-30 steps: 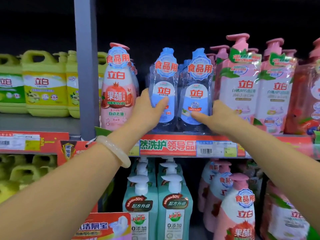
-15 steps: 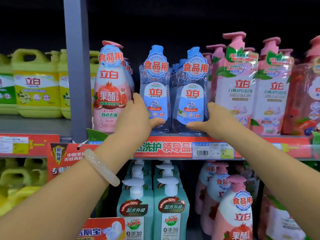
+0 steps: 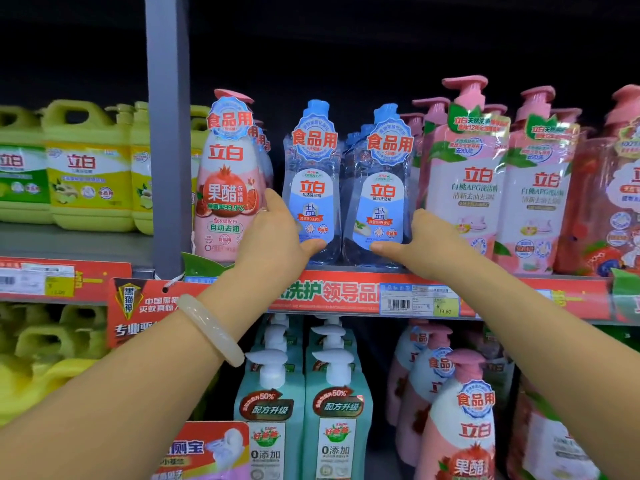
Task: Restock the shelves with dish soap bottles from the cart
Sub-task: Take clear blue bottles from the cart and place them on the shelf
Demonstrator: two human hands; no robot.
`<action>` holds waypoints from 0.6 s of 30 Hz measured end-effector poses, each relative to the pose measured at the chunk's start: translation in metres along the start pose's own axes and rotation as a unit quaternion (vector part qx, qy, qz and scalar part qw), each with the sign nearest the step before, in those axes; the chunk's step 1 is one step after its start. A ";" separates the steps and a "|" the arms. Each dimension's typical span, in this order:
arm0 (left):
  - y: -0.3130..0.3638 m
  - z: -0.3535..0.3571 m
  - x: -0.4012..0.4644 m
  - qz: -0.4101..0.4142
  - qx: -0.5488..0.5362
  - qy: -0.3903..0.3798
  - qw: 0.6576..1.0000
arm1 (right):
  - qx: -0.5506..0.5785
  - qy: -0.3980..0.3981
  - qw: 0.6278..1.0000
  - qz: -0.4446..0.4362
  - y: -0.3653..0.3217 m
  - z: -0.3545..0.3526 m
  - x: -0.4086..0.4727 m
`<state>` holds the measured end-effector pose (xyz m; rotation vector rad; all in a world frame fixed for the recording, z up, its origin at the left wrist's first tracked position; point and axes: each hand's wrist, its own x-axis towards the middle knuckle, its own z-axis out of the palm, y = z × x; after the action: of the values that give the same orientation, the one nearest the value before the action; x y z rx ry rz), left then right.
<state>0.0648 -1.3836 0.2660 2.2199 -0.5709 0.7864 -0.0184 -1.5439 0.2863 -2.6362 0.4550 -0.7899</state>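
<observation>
1. While both arms are reaching up to the shelf, the left hand is gripping the left blue dish soap bottle near its base, thumb across the front.
2. The right hand is holding the right blue dish soap bottle the same way, fingers wrapping round its far side.
3. Both bottles are standing upright on the shelf, touching, between a pink pomegranate bottle and pink pump bottles.
4. A pale bangle is sitting on the left wrist.
5. Teal pump bottles are standing on the shelf below.
</observation>
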 end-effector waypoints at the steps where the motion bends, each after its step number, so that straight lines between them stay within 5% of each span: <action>1: -0.001 -0.002 -0.004 0.012 0.000 0.007 1.000 | -0.037 0.020 0.999 -0.006 -0.003 -0.002 -0.006; 4: -0.003 -0.013 -0.022 0.078 0.056 0.040 0.995 | -0.138 0.094 0.983 -0.082 -0.018 -0.007 -0.028; 9: -0.035 -0.037 -0.053 0.150 0.217 0.126 0.956 | -0.078 0.078 0.955 -0.277 -0.071 0.020 -0.067; 14: -0.119 -0.088 -0.096 0.088 0.370 0.044 0.924 | -0.028 -0.011 0.913 -0.406 -0.132 0.089 -0.101; 18: -0.189 -0.145 -0.148 -0.038 0.438 -0.018 0.898 | -0.040 -0.117 0.872 -0.473 -0.197 0.153 -0.148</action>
<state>0.0178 -1.1286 0.1599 3.0485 -0.1272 1.1075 -0.0076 -1.2738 0.1799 -2.9089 -0.9713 -0.6607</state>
